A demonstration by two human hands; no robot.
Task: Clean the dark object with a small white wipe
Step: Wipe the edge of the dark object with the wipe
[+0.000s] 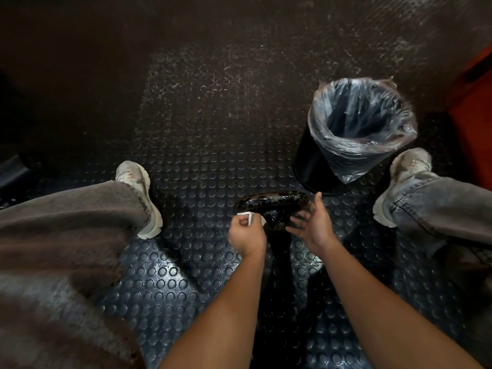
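While the left hand (246, 234) pinches a small white wipe (249, 217) against the glossy dark object (271, 202), right hand (312, 223) fingers spread, touching its edge, lined bin (354, 131) nearby.

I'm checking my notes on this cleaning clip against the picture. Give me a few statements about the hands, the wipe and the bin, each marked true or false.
1. The left hand holds the white wipe. True.
2. The right hand holds the wipe too. False: its fingers are spread and straight by the dark object, and it holds nothing.
3. The black bin has a clear plastic liner. True.
4. The bin stands by the person's left shoe. False: it stands beside the right shoe.
5. The floor is smooth tile. False: it is dark with raised round studs.
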